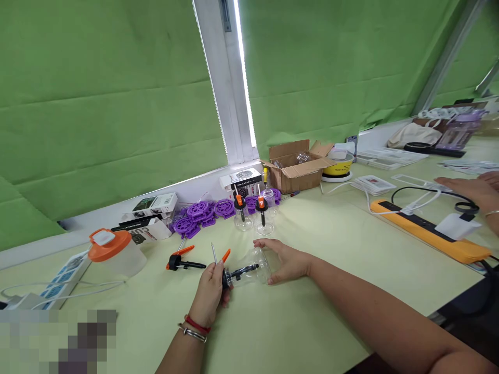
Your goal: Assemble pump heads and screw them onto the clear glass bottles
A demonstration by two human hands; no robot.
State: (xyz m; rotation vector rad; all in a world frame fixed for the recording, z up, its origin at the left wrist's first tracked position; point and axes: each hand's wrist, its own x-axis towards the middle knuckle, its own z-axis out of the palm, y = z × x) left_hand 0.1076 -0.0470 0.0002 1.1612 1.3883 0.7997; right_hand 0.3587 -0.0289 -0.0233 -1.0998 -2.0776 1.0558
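Note:
A clear flask-shaped bottle [262, 258] lies tilted sideways between my hands. My left hand [209, 291] is closed around its black cap [225, 277], from which a metal spout and an orange lever stick out. A black tube runs inside the bottle. My right hand [287, 261] curves its fingers and thumb around the wide base. Left of them, a loose black-and-orange dispenser top [174, 262] with a black tube rests on the table. Two similar bottles with black-and-orange tops, one [243, 223] beside the other [264, 226], stand upright behind.
Purple plastic wheel-like parts [198, 210] lie at the back, near printed boxes [154, 204]. An open cardboard box [298, 179] stands farther right. At left is an orange-lidded container [127, 259]; at right, an orange power strip [429, 231] and another person's hand [470, 189].

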